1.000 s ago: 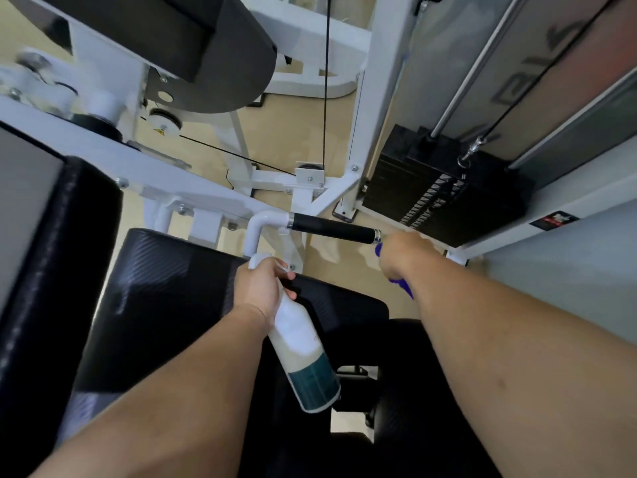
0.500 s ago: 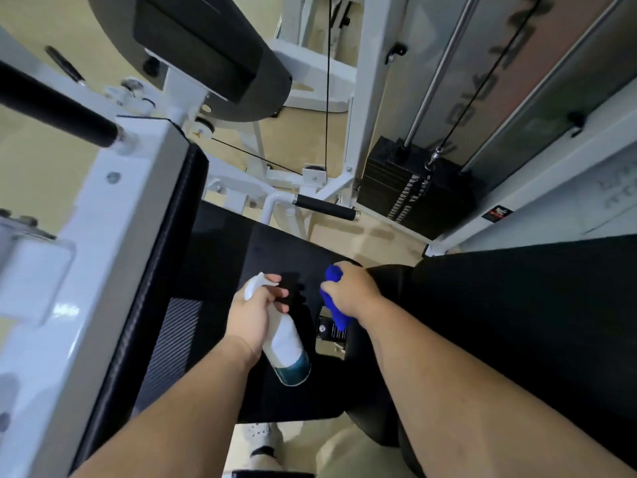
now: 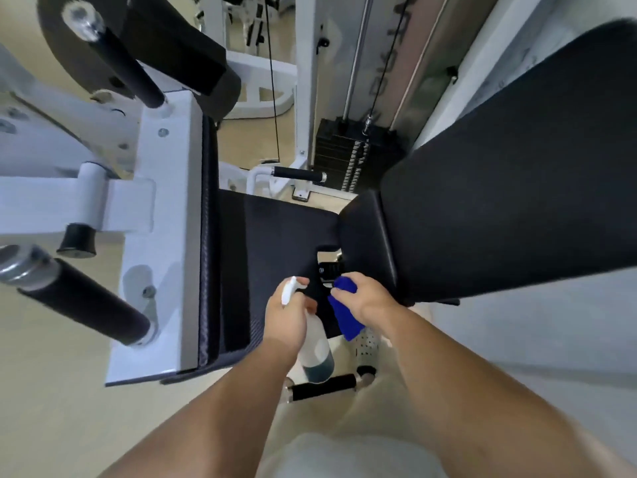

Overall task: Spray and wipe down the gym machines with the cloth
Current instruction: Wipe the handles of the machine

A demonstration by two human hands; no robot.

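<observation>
Far left: white frame with a black foam roller jutting toward the camera, well apart from the hands. Next, the black seat, stretching away to its far edge. Over the seat's near right corner, left hand curled round the neck of the spray bottle, one finger up by the nozzle head, bottle body hanging past the near edge above the floor. Just beside it, right hand clutching the bunched blue cloth, close to the gap between seat and back pad. Rightmost, that broad pad, tilted away.

Likely trouble from here:
- Spraying with the cloth hand so near, and so wetting fingers rather than vinyl.
- Mist drifting into the gap and onto the dark metal fitting there.
- Drips running off the near edge to the floor, making a slip risk.
- A loose hold on the dangling cloth tail, ending in a snag in the gap during wiping.
</observation>
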